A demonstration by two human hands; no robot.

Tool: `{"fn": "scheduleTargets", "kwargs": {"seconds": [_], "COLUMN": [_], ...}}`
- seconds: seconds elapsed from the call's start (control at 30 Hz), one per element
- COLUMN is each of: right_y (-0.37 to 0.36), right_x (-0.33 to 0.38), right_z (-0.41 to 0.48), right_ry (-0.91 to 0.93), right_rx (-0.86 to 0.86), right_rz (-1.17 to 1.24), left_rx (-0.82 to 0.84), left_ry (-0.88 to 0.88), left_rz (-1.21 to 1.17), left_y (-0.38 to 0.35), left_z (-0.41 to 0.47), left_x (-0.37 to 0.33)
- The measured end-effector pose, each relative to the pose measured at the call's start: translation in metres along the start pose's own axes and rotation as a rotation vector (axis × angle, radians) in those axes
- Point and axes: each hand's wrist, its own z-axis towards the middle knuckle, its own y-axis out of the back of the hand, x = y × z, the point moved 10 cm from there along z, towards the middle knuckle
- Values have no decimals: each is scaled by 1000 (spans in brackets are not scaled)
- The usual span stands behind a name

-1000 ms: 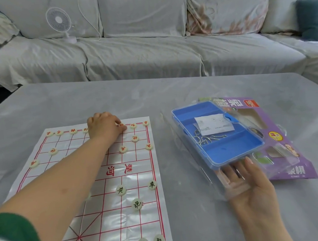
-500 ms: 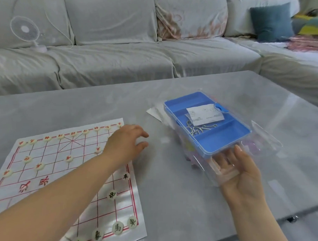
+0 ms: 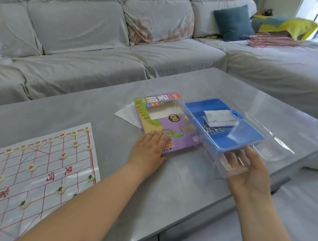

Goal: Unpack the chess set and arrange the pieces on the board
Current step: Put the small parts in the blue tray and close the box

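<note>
Lying far left, board (image 3: pixel 43 172): thin printed sheet flat on the desk (image 3: pixel 98 108), well to the left of the left hand; its near part is cut off by the frame.
Pieces (image 3: pixel 32 168): cream discs on the red grid, a row along the edge far from the person and others scattered nearer. All are on the sheet, and none is in either hand.
Forearm risk: the left forearm runs just beside the board's right edge. A careless sweep back would likely catch the sheet and slide pieces off their points.
Left hand (image 3: pixel 148 150): palm down, fingers straight and together, pressing the near corner of the box; nothing is pinched.
Box (image 3: pixel 165 120): purple card sleeve flat under those fingers, between the two hands, with a white sheet (image 3: pixel 126 113) poking out beyond it.
Box risk: the desk looks slick, so a push could skate the sleeve into the tray.
Tray (image 3: pixel 225 128): blue, inside a clear case (image 3: pixel 266 146), just right of the box. It holds a paper slip (image 3: pixel 219 118) and wire hooks (image 3: pixel 214 130).
Right hand (image 3: pixel 247 171): palm up, fingers flat under the case's near end and seen through the plastic, thumb beside the edge; it supports rather than clasps.
Tray risk: with only a flat palm beneath and the desk edge close under that hand, a tilt could tip the case, spill the hooks and slip, or drop it to the floor.
</note>
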Motion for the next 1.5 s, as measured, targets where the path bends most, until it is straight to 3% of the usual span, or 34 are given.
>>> {"fn": "scheduleTargets", "kwargs": {"seconds": [0.2,0.4,0.47,0.8,0.97,1.37,1.5], "right_y": [6,8,8,32,43,11,23], "right_x": [4,9,12,44,40,-7,-12], "right_z": [8,9,5,-20,-27,-33,-23], "right_ry": [-5,-12,-13,-16,-119,-426,-445], "right_rx": [33,47,41,4,-10,220,167], "right_rz": [-30,-19,-17,-74,-166,-216,-226], "left_rx": [-282,-51,-83,-239,-351,-363,-358], "left_ry": [-119,256,317,467,499,512,490], "left_rz": [-12,-269,-367,-505,-593,-713,-769], "left_y": [30,15,23,46,64,55,48], "left_z": [0,17,19,9,12,18,15], "left_x": [-15,45,57,83,82,88,89]}}
